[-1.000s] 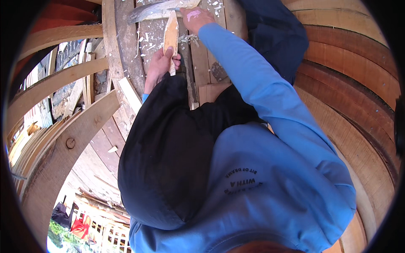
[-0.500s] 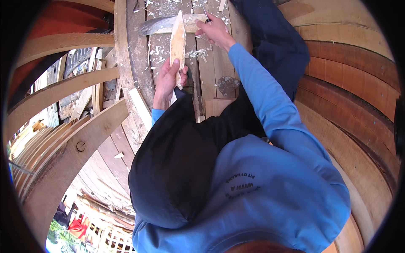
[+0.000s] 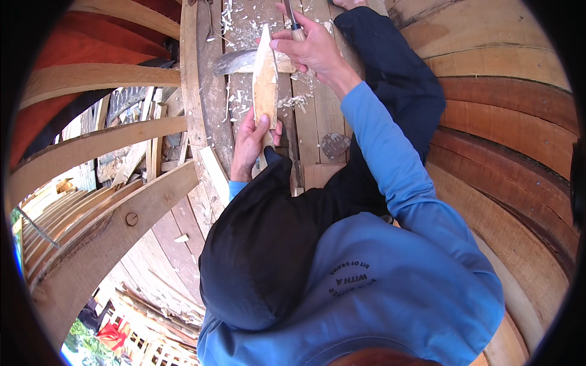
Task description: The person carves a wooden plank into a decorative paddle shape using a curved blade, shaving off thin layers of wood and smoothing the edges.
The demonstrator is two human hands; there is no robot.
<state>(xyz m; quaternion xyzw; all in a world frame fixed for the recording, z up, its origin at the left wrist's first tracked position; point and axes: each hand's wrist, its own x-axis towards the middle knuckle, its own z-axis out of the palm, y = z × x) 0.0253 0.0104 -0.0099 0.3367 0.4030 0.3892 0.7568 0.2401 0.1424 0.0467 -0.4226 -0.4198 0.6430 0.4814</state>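
My left hand [image 3: 249,143] grips the lower end of a pale carved wooden piece [image 3: 265,85], long and flat with a pointed tip, held upright over the planks. Just right of that tip, my right hand [image 3: 316,52] is closed round the wooden handle of a slim carving tool [image 3: 292,21]. Its metal blade points away from me, and whether it is a knife or a chisel is unclear. My right thumb is close to the wood's edge. Behind the carved piece lies a curved flat piece [image 3: 235,62], grey at its left end and pale at its right.
Wood shavings [image 3: 299,100] are scattered over the plank floor [image 3: 308,131]. Curved timber ribs [image 3: 116,137] rise at the left, and planked walls [image 3: 506,116] curve up on the right. A round dark patch [image 3: 335,146] marks the floor near my dark-trousered leg [image 3: 400,79].
My right hand has lifted off the curved flat piece and come beside the carved wood's tip, turning the tool so its blade points away. The view has shifted slightly.
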